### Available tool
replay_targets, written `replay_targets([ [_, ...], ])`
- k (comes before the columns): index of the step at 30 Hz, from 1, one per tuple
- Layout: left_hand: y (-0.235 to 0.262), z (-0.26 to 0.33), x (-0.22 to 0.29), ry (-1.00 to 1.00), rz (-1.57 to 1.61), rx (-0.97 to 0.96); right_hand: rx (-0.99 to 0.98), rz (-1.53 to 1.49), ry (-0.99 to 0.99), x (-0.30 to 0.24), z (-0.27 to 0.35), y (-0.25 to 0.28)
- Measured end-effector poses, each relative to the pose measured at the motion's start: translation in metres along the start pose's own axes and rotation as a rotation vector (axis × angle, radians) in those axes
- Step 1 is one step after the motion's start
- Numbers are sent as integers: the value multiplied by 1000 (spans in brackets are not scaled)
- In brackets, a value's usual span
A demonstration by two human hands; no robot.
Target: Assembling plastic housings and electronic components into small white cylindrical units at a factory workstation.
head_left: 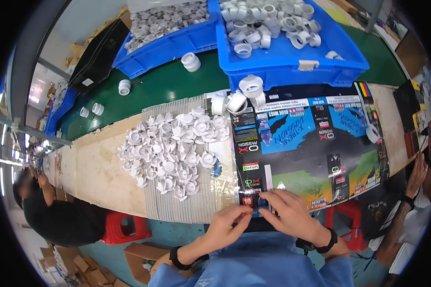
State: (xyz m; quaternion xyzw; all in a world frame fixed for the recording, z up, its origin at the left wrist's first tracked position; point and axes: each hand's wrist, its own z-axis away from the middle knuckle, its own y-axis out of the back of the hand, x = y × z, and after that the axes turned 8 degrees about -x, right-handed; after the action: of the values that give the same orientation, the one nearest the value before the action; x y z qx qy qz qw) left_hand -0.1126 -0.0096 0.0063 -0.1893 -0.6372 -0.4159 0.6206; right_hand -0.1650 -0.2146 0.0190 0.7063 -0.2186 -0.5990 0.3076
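Note:
My left hand (227, 225) is over the front edge of the table, its fingers curled and the thumb tip close against the forefinger. Whatever may be between those fingertips is hidden. Just to its right, my right hand (290, 215) reaches in with forefinger and thumb apart, and nothing shows between them. Both hands are over the near left corner of a dark, colourfully printed sheet (294, 167). A narrow white strip (268, 176) lies on that sheet, beyond my right fingertips. Left of the sheet, a heap of small white plastic caps with tabs (170, 150) covers a ribbed mat (165, 210).
Several white plastic rings (250, 87) sit at the sheet's far left corner. Behind stand a blue bin (292, 67) of white rings and another blue bin (170, 50) of small white parts. Loose rings (190, 62) lie on the green surface. Other people sit left and right.

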Motion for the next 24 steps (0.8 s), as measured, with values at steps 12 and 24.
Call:
replay_targets([
  [12, 19, 7, -21, -276, -122, 248, -194, 339, 238, -43, -65, 65],
  [24, 66, 45, -62, -326, -336, 770, -134, 824, 240, -46, -347, 107],
])
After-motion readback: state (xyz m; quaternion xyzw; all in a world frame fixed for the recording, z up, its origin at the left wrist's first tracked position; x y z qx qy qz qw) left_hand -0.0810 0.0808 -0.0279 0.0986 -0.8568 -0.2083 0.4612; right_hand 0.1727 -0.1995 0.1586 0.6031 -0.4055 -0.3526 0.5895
